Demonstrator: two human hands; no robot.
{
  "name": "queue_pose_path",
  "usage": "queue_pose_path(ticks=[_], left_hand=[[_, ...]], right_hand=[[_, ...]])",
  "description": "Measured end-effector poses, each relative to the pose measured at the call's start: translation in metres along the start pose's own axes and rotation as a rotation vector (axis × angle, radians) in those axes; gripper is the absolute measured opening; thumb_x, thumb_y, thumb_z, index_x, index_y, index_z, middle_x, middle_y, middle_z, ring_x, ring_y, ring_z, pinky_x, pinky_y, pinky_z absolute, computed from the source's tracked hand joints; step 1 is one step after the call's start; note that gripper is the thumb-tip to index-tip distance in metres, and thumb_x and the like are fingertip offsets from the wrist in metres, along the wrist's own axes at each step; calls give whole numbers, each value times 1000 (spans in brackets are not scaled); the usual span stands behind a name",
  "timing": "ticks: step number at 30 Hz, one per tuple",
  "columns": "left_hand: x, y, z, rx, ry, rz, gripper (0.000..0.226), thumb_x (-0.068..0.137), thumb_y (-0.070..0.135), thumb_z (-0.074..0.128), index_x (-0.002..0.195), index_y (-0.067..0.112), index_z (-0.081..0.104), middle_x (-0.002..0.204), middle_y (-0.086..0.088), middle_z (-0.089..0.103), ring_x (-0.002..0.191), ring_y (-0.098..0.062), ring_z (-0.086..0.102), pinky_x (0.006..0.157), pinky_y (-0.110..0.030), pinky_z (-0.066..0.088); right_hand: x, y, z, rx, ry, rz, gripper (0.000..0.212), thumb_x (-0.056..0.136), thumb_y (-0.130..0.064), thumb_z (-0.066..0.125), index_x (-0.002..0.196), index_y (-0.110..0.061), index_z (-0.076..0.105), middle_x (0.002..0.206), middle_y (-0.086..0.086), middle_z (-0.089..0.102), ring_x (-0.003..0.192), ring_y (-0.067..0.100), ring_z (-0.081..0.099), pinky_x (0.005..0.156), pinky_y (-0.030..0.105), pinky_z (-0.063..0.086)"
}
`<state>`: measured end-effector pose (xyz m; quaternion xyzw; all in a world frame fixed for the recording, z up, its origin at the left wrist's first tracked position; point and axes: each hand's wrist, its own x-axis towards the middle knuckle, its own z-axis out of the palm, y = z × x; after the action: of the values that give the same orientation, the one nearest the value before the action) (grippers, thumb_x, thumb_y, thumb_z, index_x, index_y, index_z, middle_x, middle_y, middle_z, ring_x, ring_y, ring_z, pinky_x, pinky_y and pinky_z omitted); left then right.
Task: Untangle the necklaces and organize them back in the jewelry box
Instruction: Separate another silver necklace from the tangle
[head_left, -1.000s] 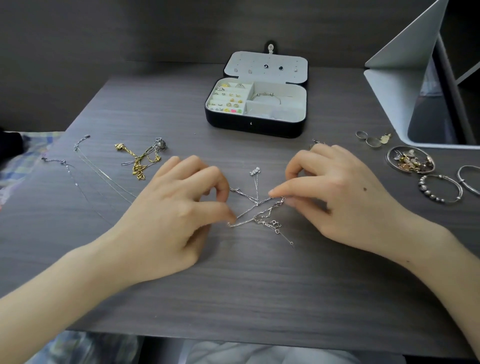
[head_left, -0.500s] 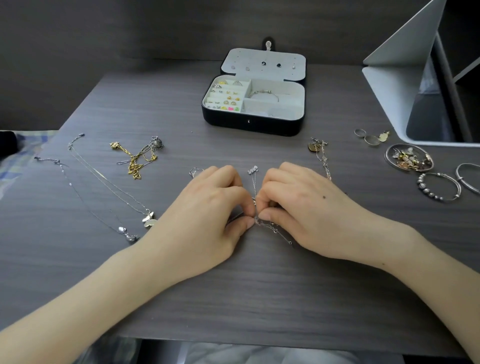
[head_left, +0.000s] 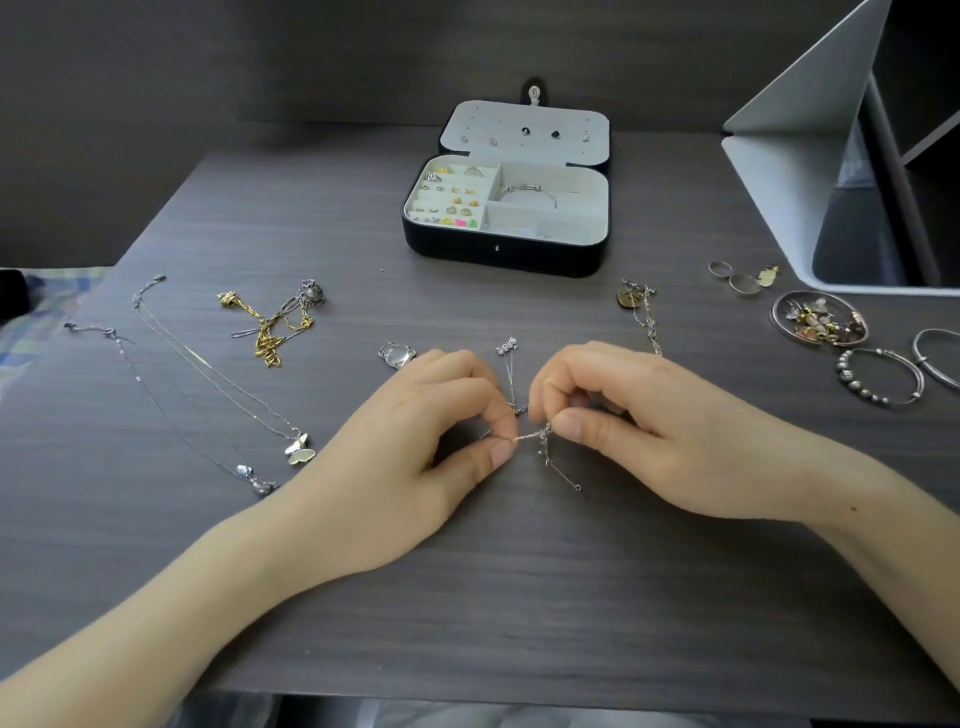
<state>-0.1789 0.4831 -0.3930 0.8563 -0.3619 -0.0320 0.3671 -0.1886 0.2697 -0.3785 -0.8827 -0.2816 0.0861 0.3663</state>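
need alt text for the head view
A left hand and right hand pinch a tangled silver chain over a dark table. Behind sits an open jewelry box; loose necklaces lie left, bracelets right.

Dark wood-grain table (head_left: 519, 597), white angled stand far right (head_left: 769, 171), 2 rings (head_left: 744, 285), beaded bracelet (head_left: 857, 387), plaid cloth left (head_left: 31, 312)
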Motion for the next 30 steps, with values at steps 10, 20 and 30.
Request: queue_pose_path(ticks=[10, 20, 30], left_hand=[[0, 9, -1, -451, -68, -127, 13, 81, 34, 53, 83, 24, 59, 82, 0, 68, 83, -40, 54, 77, -55, 45], [1, 11, 1, -418, -15, -176, 8, 83, 20, 53, 76, 22, 54, 56, 9, 37, 55, -8, 33, 53, -16, 29], [3, 11, 2, -262, 48, -156, 9, 81, 31, 61, 79, 24, 65, 54, 9, 25, 50, -7, 26, 49, -14, 22]], right_hand=[[1, -5, 0, 181, -17, 26, 9, 91, -18, 45, 83, -21, 49, 72, -8, 62, 64, 24, 52, 63, 35, 44], [0, -5, -1, 83, -25, 110, 26, 81, -36, 53, 102, -29, 67, 73, -9, 59, 65, 10, 50, 65, 29, 45], [0, -5, -4, -4, -8, 88, 24, 85, -35, 48, 87, -27, 71, 71, -17, 64, 74, 14, 59, 71, 39, 47]])
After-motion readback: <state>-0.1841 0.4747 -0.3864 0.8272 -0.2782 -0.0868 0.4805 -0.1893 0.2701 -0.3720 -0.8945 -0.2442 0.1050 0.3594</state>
